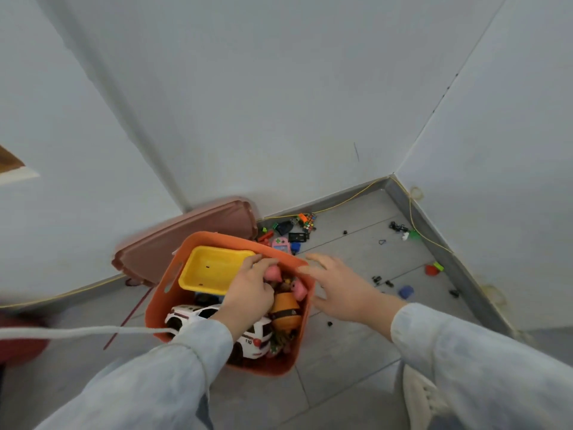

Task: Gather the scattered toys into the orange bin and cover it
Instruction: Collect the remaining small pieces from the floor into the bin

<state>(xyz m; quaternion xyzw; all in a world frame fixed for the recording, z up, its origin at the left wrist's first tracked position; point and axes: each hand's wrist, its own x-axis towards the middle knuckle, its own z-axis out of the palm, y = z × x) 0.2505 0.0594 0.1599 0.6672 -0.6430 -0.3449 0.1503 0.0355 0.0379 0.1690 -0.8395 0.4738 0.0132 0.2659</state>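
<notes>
left hand [248, 293] grips toy [273, 273] (in bin [172, 276])

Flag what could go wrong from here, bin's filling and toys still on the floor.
1. The orange bin already looks crowded: the yellow tray and white car seem to sit high, so the lid propped behind it may not seat.
2. The left hand grips a pink toy near the rim; released there, it could tumble out.
3. Small black pieces scattered on the floor are easy to miss.
</notes>
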